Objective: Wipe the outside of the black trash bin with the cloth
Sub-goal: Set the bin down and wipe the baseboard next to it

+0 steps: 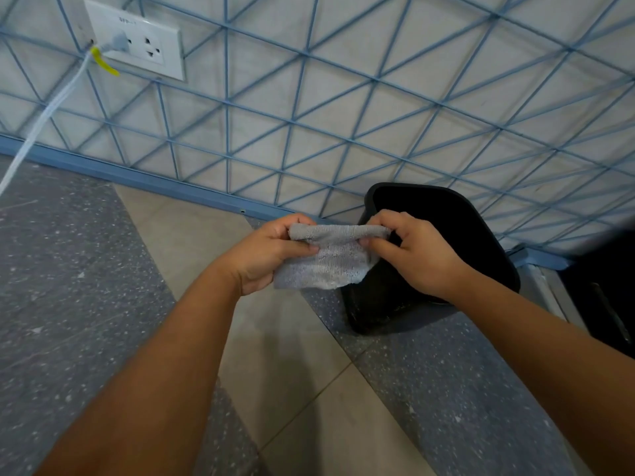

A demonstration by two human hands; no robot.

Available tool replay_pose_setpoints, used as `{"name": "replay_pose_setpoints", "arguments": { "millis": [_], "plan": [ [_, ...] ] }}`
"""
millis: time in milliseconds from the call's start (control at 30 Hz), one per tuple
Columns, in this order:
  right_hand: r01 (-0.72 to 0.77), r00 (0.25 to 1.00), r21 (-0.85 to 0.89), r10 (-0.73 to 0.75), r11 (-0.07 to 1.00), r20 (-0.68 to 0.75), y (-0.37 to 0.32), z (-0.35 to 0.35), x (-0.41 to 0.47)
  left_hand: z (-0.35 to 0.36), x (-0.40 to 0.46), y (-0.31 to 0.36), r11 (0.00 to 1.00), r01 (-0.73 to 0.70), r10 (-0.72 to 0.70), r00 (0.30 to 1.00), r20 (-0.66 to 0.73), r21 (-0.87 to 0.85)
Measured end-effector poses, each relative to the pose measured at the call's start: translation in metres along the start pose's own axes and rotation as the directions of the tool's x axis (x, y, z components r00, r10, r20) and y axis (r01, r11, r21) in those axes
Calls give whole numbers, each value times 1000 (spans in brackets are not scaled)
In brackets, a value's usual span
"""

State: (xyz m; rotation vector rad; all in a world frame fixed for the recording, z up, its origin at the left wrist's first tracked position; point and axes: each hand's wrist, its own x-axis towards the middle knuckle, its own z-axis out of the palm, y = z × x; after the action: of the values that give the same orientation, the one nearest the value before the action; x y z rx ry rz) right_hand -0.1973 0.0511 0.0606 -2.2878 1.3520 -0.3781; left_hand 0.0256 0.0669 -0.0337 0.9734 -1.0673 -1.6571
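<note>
My left hand [271,255] and right hand [415,252] pinch the top of the gray cloth [330,259] between my fingers [372,242]. The black trash bin [446,214] stands on the floor [86,286] just behind my fingers.

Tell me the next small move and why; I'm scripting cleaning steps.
Probably lower the grey cloth, gripped by the left hand and the right hand, onto the black trash bin wall, since it is held above the bin, apparently not touching.

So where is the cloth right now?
In the head view the grey cloth is mid-frame, pinched between the left hand and right hand, held in front of the black bin by the wall.
</note>
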Motion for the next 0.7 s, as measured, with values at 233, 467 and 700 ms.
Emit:
{"name": "replay_pose_setpoints", "arguments": {
  "millis": [233, 467, 700],
  "plan": [
    [197, 980, -45, -198, 979, -15, -7, 13, -4, 15, 17, -9, 976, -3, -85, 913, -398, -216],
    [314, 945, -383, -324, 869, 42, -10, 38, -8, 47, 15, -12, 672, 22, -301, 921, -246, -741],
    [256, 964, -317, -265, 913, 14, -10, 33, -21, 60, 30, -30, 939, -23, -195, 784, -589, -342]
  ]
}}
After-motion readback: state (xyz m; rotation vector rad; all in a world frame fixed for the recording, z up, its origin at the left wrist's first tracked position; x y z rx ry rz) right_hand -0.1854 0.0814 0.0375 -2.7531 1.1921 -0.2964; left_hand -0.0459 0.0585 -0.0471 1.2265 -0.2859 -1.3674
